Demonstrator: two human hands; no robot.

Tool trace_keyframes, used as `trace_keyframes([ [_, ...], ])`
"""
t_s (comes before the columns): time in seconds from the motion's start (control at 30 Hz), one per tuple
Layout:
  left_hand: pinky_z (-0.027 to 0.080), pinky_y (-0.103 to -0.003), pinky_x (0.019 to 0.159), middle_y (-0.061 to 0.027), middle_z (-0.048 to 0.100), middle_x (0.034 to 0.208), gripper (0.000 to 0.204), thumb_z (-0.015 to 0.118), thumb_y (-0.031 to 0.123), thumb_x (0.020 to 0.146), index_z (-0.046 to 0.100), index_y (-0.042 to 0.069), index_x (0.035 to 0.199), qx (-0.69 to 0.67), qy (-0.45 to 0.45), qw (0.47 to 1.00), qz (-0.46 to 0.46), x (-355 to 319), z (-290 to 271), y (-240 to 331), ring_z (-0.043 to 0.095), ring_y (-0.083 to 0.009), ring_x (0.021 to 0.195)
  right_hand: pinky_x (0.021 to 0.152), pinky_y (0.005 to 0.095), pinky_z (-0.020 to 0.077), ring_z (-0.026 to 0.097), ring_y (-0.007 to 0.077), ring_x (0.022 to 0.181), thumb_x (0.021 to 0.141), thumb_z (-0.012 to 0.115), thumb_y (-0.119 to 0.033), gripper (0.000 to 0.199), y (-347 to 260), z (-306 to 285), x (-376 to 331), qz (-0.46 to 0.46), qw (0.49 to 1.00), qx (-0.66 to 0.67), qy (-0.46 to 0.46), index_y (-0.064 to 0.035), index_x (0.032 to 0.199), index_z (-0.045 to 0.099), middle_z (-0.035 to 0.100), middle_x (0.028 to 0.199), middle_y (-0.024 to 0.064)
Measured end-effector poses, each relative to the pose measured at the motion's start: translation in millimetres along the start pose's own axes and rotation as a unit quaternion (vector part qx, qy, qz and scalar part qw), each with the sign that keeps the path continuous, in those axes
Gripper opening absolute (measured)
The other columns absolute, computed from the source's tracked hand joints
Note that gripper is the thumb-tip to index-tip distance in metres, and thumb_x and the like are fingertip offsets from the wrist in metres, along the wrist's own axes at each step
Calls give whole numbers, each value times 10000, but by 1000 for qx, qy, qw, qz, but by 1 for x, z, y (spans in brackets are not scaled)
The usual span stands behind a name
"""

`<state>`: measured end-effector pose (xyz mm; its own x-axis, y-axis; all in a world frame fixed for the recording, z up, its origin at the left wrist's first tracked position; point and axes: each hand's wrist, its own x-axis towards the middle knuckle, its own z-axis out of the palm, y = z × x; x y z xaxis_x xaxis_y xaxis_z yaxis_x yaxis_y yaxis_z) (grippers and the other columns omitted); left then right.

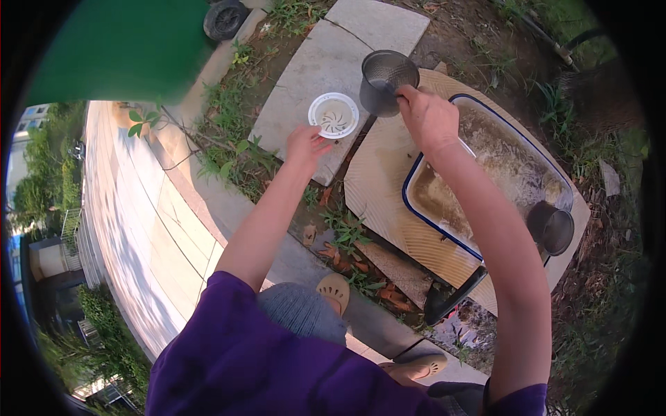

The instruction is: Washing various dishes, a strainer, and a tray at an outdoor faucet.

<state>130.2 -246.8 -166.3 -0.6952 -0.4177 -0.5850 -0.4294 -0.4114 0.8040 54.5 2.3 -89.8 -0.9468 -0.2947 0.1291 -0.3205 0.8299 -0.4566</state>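
We pinch the rim of a dark grey cup (378, 91) between the thumb and fingers of our right hand (430, 119), at one o'clock from the middle of our view. At the cup's eight o'clock, our left hand (306, 147) touches a round white dish (334, 116) at its seven o'clock edge, fingers partly spread; we cannot tell whether it grips. Beyond the dish lies a stone slab (291, 83). At the cup's four o'clock, a blue-rimmed tray (447, 237) with murky brown contents rests on a tan board (378, 166).

Outdoors, sunny. Pale paved walkway (139, 208) left; grey slabs (298, 76) amid soil (454, 35) and grass (229, 132); green surface (118, 48) upper left.
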Motion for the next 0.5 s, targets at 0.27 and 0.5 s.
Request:
trace_keyframes([
  [0.27, 410, -608, 925, -172, 496, 1202, 357, 572, 95, 792, 464, 8, 1122, -115, -210, 955, -175, -62, -6, 25, 508, -334, 1112, 676, 401, 506, 639, 293, 801, 852, 571, -291, 276, -11, 42, -3, -51, 998, 21, -41, -169, 1095, 618, 647, 863, 125],
  [0.5, 462, -501, 903, -122, 538, 1121, 260, 572, 94, 799, 480, 33, 1035, 43, -345, 923, -165, -102, 73, 12, 552, -253, 1060, 673, 296, 475, 598, 141, 727, 875, 603, -299, 389, 75, -64, -79, 228, 869, 429, -96, -100, 1200, 523, 610, 871, 13],
])
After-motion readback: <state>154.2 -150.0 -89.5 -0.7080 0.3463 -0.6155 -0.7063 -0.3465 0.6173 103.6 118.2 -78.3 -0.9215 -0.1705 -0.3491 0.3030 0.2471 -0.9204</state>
